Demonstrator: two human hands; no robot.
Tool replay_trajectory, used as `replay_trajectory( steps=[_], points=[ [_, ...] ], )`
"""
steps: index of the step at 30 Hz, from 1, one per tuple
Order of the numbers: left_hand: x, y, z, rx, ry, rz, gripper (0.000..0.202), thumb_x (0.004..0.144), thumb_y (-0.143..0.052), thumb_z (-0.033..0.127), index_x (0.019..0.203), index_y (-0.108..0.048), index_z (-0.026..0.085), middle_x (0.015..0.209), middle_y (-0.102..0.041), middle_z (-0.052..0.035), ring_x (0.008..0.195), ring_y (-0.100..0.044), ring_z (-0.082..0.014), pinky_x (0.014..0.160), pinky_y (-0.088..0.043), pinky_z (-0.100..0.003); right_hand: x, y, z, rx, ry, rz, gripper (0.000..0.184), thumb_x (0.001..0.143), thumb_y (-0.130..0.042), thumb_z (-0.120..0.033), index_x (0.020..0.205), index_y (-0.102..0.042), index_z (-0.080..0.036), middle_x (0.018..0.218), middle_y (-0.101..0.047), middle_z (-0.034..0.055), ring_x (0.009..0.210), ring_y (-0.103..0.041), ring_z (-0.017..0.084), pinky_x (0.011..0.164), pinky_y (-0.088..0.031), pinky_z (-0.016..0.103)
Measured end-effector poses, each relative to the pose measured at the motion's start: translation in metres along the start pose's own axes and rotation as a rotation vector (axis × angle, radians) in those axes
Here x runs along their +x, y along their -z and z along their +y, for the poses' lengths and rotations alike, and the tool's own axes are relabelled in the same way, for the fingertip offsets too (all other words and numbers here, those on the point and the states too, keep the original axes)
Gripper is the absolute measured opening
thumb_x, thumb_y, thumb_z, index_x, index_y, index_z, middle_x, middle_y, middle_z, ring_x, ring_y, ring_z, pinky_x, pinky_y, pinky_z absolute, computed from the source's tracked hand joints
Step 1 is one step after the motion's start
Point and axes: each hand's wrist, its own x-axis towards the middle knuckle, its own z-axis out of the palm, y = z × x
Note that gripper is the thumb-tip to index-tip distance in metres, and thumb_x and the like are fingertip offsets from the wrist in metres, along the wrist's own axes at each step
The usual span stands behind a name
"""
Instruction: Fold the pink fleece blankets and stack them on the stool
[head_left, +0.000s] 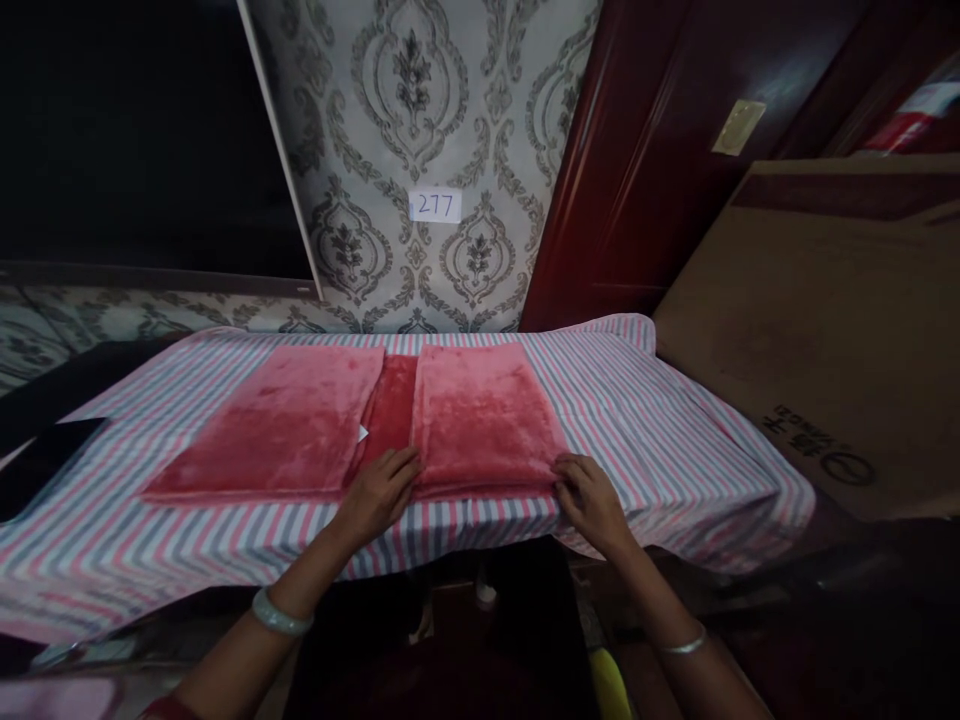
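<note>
A plush pink-red blanket (277, 430) lies folded on the striped cloth. Its left and right parts are folded inward, and a darker red strip shows between them. A small white tag pokes out along the left part's inner edge. The fingers of my left hand (381, 490) are closed at the near inner corner of the right folded part. At that part's near right corner, my right hand (592, 500) pinches the edge. My fingertips are partly hidden by the blanket and by my own hands.
A striped cloth (622, 400) covers the table and hangs over its front. A large cardboard box (817, 330) stands at the right. On the left are a dark flat object (49, 460) and, above, a black screen (142, 140). The patterned wall (409, 100) is behind.
</note>
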Motion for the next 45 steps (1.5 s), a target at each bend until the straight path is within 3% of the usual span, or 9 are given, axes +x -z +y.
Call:
replay_trajectory(
  steps=[5,9,16,20,24,32,38,45],
  points=[
    [0.002,0.001,0.002,-0.03,0.007,0.01,0.033,0.091,-0.052,0.014,0.12,-0.067,0.018,0.124,-0.067,-0.0164,0.112,-0.066,-0.0264,0.096,-0.056,-0.044,0.011,0.007,-0.008,-0.038,-0.009,-0.018,0.025,0.094,-0.056,-0.031,0.116,-0.065,-0.022,0.113,-0.067,0.0119,0.107,-0.062,0.028,0.09,-0.053,0.045],
    [0.002,0.0,0.001,-0.061,0.024,0.019,0.034,0.092,-0.053,0.014,0.124,-0.064,0.018,0.128,-0.065,-0.0169,0.117,-0.064,-0.0261,0.098,-0.056,-0.043,0.017,-0.003,-0.008,-0.038,0.05,-0.09,0.037,0.096,-0.056,-0.031,0.132,-0.062,-0.023,0.127,-0.065,0.0114,0.117,-0.059,0.028,0.099,-0.049,0.049],
    [0.004,0.005,0.001,-0.223,0.181,-0.065,0.039,0.093,-0.056,0.031,0.13,-0.061,0.02,0.132,-0.063,-0.0146,0.122,-0.061,-0.0271,0.102,-0.052,-0.047,0.02,-0.006,0.0,0.063,0.036,-0.122,0.032,0.099,-0.052,-0.032,0.125,-0.068,-0.027,0.124,-0.07,0.0089,0.116,-0.062,0.026,0.1,-0.051,0.05],
    [0.007,0.006,-0.003,-0.239,0.216,-0.063,0.04,0.093,-0.055,0.037,0.129,-0.062,0.02,0.133,-0.063,-0.0142,0.123,-0.061,-0.0273,0.102,-0.053,-0.045,0.02,0.006,0.011,0.109,-0.067,-0.028,0.033,0.101,-0.046,-0.037,0.118,-0.072,-0.026,0.116,-0.073,0.0093,0.11,-0.066,0.026,0.097,-0.053,0.048],
    [0.012,0.006,-0.006,-0.248,0.192,-0.085,0.035,0.095,-0.052,0.037,0.123,-0.065,0.021,0.13,-0.065,-0.0123,0.119,-0.063,-0.0254,0.1,-0.054,-0.042,0.013,0.015,0.025,0.123,-0.135,0.057,0.03,0.099,-0.051,-0.039,0.108,-0.075,-0.025,0.106,-0.075,0.0084,0.104,-0.068,0.025,0.092,-0.055,0.046],
    [0.034,0.008,-0.007,-0.19,0.178,-0.079,0.03,0.095,-0.047,0.033,0.111,-0.068,0.018,0.121,-0.07,-0.0129,0.112,-0.066,-0.0249,0.097,-0.055,-0.04,0.009,0.016,0.025,0.093,-0.087,-0.056,0.024,0.097,-0.055,-0.035,0.108,-0.073,-0.024,0.111,-0.071,0.0093,0.106,-0.065,0.024,0.093,-0.053,0.042],
    [0.036,0.008,-0.008,-0.135,0.134,-0.079,0.027,0.096,-0.046,0.03,0.11,-0.066,0.018,0.119,-0.07,-0.0123,0.111,-0.067,-0.0241,0.095,-0.055,-0.038,0.014,0.019,0.024,0.091,-0.043,-0.13,0.02,0.096,-0.052,-0.027,0.104,-0.07,-0.023,0.106,-0.071,0.0089,0.1,-0.065,0.024,0.088,-0.053,0.04],
    [0.029,0.002,-0.006,0.02,-0.016,0.018,0.024,0.093,-0.047,0.017,0.108,-0.065,0.017,0.114,-0.071,-0.0126,0.104,-0.068,-0.0233,0.09,-0.056,-0.038,0.01,0.01,0.013,-0.12,-0.094,0.046,0.018,0.096,-0.044,-0.018,0.097,-0.062,-0.02,0.092,-0.065,0.0088,0.089,-0.06,0.023,0.079,-0.051,0.037]
  ],
)
